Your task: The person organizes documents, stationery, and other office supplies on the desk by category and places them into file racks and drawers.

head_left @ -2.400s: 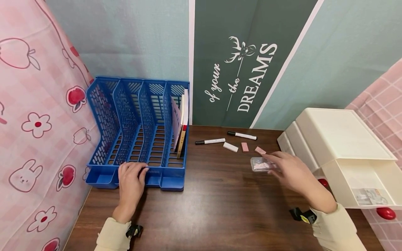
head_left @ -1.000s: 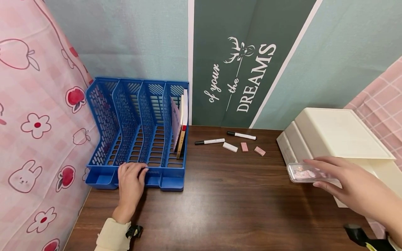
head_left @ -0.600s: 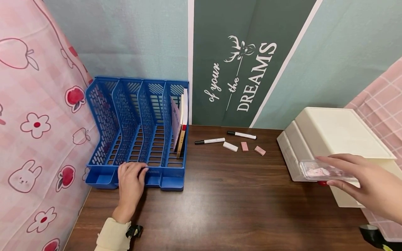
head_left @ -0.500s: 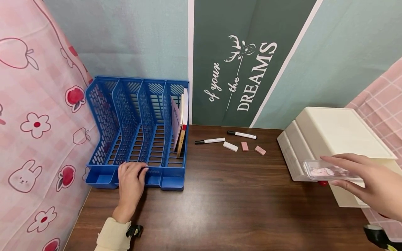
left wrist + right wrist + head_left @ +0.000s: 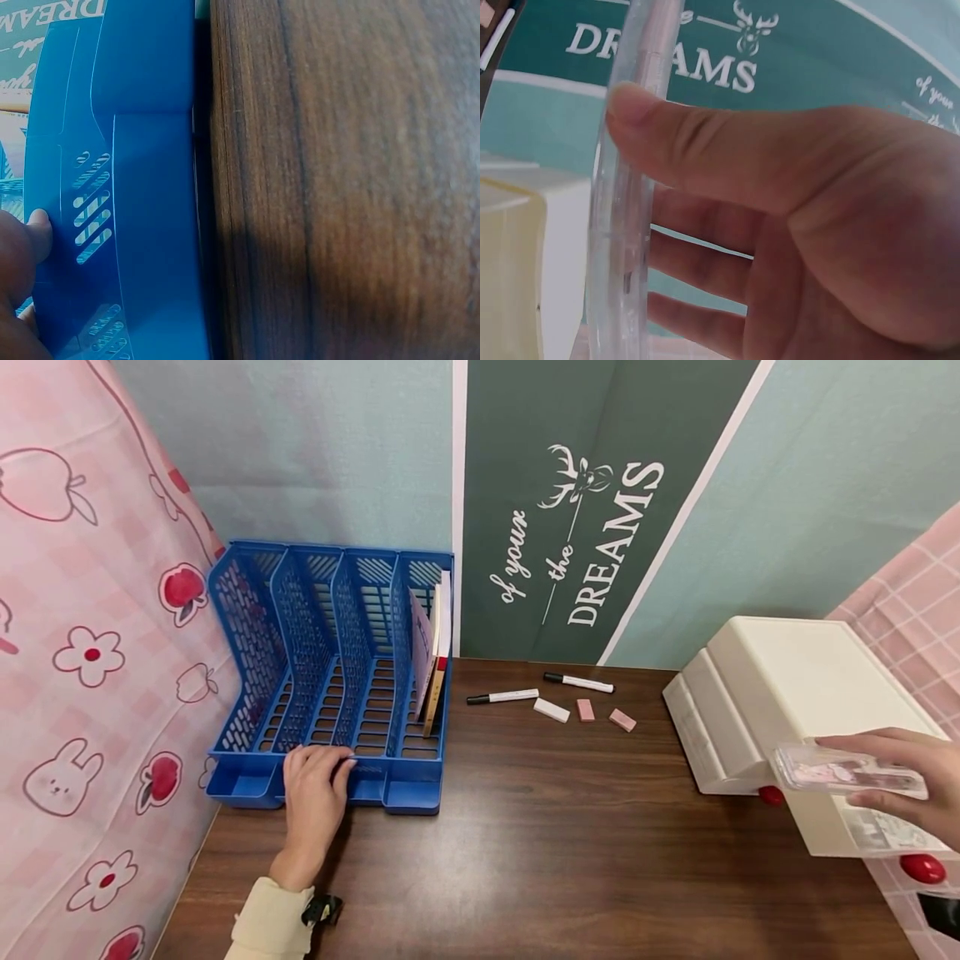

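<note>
My left hand [image 5: 313, 802] grips the front rim of a blue file rack [image 5: 412, 772], its fingers bent over the edge. In the left wrist view, the thumb presses the outer face of the rack [image 5: 154, 225]. At the right, my right hand [image 5: 926, 772] pinches a clear plastic case [image 5: 825, 770] with pale pink contents. The right wrist view shows the thumb on one face of the case [image 5: 619, 255] and the fingers behind it. The case hangs above the pulled-out drawer [image 5: 825, 827] of a white drawer unit [image 5: 817, 668]; papers lie inside the drawer.
Two markers [image 5: 513, 697], a white eraser [image 5: 552, 710] and two pink erasers [image 5: 586, 710] lie at the back of the wooden table [image 5: 555, 843]. Several thin books [image 5: 433, 668] stand in the rack's right compartment. Red knobs [image 5: 922, 868] are on the drawer fronts.
My right hand has taken the clear case off the table beside the pink erasers and moved it right, over the drawer. My left hand has stayed on the rack.
</note>
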`<state>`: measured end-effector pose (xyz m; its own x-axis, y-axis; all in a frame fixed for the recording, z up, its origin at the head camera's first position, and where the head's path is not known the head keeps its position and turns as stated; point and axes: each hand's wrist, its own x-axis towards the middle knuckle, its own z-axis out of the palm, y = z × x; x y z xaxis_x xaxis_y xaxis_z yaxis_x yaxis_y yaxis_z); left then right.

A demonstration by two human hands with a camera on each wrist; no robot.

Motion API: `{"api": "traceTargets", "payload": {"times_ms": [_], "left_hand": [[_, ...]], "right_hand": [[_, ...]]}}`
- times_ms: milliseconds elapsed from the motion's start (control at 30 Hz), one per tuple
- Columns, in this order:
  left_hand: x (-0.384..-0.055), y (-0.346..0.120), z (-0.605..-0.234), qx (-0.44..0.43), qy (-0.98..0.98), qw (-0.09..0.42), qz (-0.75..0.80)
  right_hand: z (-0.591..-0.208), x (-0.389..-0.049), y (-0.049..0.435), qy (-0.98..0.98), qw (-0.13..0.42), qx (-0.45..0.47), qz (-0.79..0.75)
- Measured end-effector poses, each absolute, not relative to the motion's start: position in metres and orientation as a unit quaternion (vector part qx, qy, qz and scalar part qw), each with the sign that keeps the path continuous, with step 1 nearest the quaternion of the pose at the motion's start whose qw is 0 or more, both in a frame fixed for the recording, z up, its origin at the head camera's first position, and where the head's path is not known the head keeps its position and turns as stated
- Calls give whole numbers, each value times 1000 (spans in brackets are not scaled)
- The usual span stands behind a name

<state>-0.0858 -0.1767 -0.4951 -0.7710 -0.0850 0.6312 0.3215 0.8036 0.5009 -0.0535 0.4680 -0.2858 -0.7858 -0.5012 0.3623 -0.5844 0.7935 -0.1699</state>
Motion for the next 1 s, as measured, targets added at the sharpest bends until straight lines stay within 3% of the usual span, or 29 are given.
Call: {"api": "traceTargets", "payload": {"times_ms": [567, 867, 1000], "left_hand": [[-87, -176, -496, -62, -893, 326, -305], [-87, -176, -497, -63, -891, 329, -307], [-87, -175, -498, -65, -891, 326, -308]], "right_hand": [[-315, -62, 563, -975, 21, 150, 162], [-331, -78, 582, -942, 29, 289, 171], [-336, -80, 599, -944, -5, 264, 199]]}}
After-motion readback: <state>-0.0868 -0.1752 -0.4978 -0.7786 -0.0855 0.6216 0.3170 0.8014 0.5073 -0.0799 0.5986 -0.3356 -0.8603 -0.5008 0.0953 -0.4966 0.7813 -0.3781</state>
